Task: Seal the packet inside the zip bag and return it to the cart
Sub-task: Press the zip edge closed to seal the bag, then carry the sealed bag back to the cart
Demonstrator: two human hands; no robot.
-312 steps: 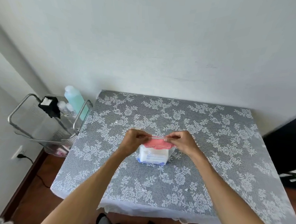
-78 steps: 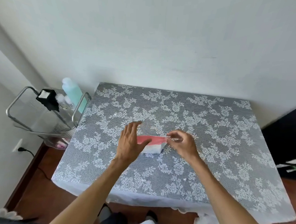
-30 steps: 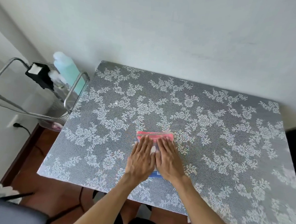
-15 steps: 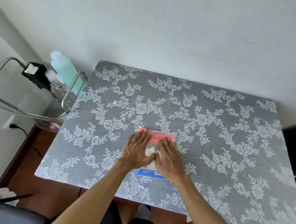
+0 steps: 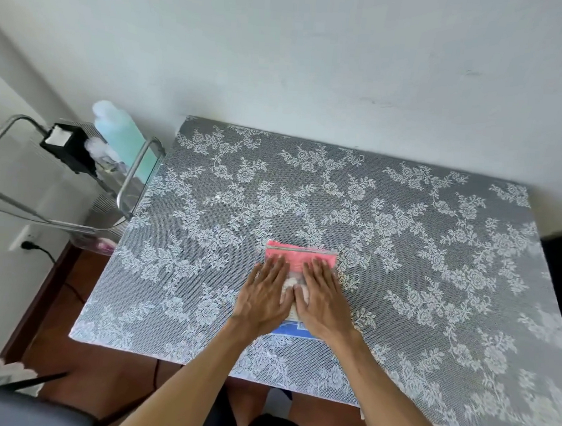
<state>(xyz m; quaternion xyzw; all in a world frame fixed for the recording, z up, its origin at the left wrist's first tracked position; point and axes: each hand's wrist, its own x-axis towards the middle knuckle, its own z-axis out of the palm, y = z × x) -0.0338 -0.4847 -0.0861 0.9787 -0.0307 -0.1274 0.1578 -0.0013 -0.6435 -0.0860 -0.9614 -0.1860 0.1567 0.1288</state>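
Observation:
A clear zip bag (image 5: 300, 256) with a pink top band and a blue bottom strip lies flat on the lace-covered table (image 5: 402, 235). A white packet shows through it between my hands. My left hand (image 5: 262, 296) presses flat on the bag's left half, fingers straight and pointing away from me. My right hand (image 5: 322, 299) presses flat on the right half in the same way. The hands hide most of the bag's middle. The metal cart (image 5: 79, 182) stands at the table's left end.
On the cart stand a pale green bottle (image 5: 124, 139), a black box (image 5: 70, 146) and small clear bottles. A wall outlet with a black cord (image 5: 30, 245) is low on the left wall. A dark object (image 5: 561, 276) sits past the table's right edge.
Earlier both hands pinched the bag's top edge with the bag upright. The bag now lies flat and both palms press on it; in the last half second the hands barely shifted.

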